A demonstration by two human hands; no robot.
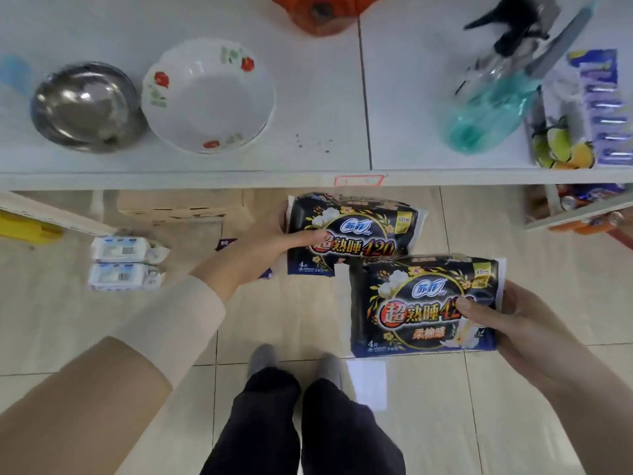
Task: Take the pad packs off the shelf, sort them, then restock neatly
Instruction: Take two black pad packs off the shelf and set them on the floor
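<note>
Legs in dark trousers [301,423] are standing on the tiled floor [479,423] while a person is holding two matching black pad packs, one in each hand, just on the near side of the white shelf [171,180].

The left hand [263,245] is gripping the far pack [359,221] by its left end, the thumb [308,236] pressing across the printed face. The other fingers are tucked behind it, out of sight. The right hand [513,323] is pinching the near pack [421,303] at its right end, thumb [472,306] on the front and fingers [513,293] curling round the edge.

Both packs are lying face up with their long axes running left to right, and the near one is overlapping the far one's right corner. The shelf is lying straight beyond both hands, and the left hand's pack is the nearer to its edge.

Two white packs [123,262] are sitting on the floor at far left, well apart from the black ones and closer to the left hand. A steel bowl [85,108], a flowered bowl [209,97] and a spray bottle [489,108] are occupying the shelf, so the black pair is probably heading for the floor as its own group.
</note>
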